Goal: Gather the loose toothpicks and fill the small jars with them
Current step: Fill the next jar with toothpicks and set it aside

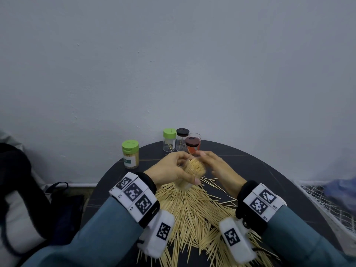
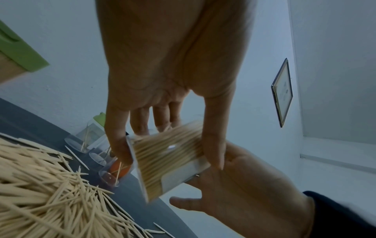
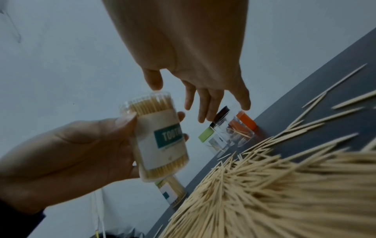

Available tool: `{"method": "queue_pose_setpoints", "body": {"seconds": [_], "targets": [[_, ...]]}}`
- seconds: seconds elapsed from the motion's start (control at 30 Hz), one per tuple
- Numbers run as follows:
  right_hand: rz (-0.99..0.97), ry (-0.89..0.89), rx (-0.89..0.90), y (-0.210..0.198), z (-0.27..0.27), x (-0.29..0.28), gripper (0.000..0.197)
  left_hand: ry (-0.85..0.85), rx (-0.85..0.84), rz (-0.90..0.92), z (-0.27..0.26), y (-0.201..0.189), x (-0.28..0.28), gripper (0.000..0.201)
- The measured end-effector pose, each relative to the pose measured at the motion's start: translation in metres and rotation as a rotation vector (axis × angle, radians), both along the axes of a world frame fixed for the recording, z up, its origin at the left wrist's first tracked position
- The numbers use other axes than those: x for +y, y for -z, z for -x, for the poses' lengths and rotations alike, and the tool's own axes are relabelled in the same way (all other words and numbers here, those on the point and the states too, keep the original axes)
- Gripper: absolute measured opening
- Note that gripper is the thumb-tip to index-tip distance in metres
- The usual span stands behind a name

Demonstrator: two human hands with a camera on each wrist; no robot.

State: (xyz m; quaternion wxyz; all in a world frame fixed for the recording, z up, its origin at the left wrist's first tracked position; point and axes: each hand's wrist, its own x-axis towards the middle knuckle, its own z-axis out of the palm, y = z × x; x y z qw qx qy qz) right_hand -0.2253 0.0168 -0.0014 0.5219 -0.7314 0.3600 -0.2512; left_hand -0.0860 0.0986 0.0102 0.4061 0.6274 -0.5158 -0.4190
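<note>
At about nine o'clock on the round dark table [image 1: 269,170] stands a capped full jar [image 1: 131,155], green lid on, packed tight with sticks; I judge that one finished and set aside out of the way.

Next, just left of centre, the left hand [image 1: 169,172] grips an open jar [image 1: 192,173] off the table, thumb on one side and fingers round the other. It tilts the mouth away towards twelve o'clock, probably so the right hand can get at the opening. This jar is clear plastic with a pale label and a teal band, and it is crammed with pale toothpicks whose tips reach the rim. It looks full, so I judge the lid is what it needs next, though I see no loose lid.

Below it, from the centre down to six o'clock, lies the big fan of loose toothpicks [image 1: 192,214], still plenty to gather.

At twelve o'clock, against the wall, four small jars [image 1: 181,140] cluster, nearly empty, a few sticks each.

The right hand [image 1: 217,166] hovers at the open jar's mouth, fingers straight and spread, holding nothing.
</note>
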Motion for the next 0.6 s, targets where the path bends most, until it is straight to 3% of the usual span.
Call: {"method": "queue_pose_setpoints", "body": {"seconds": [0.07, 0.2, 0.27, 0.37, 0.6], "targets": [[0.07, 0.039, 0.132, 0.001, 0.006, -0.007, 0.026, -0.026, 0.005, 0.011, -0.002, 0.0, 0.0, 0.058], [0.266, -0.119, 0.764, 0.002, 0.017, -0.011, 0.036, -0.076, 0.006, 0.03, -0.003, -0.002, 0.0, 0.058], [0.315, -0.197, 0.961, 0.004, 0.02, -0.005, 0.044, -0.091, 0.003, 0.029, -0.004, -0.002, 0.0, 0.058], [0.331, -0.234, 1.029, 0.011, 0.019, 0.002, 0.051, -0.095, -0.015, 0.025, -0.002, -0.003, -0.001, 0.059], [0.366, -0.195, 1.062, 0.021, 0.007, 0.002, 0.04, -0.093, -0.031, 0.019, -0.001, -0.002, 0.002, 0.056]]}}
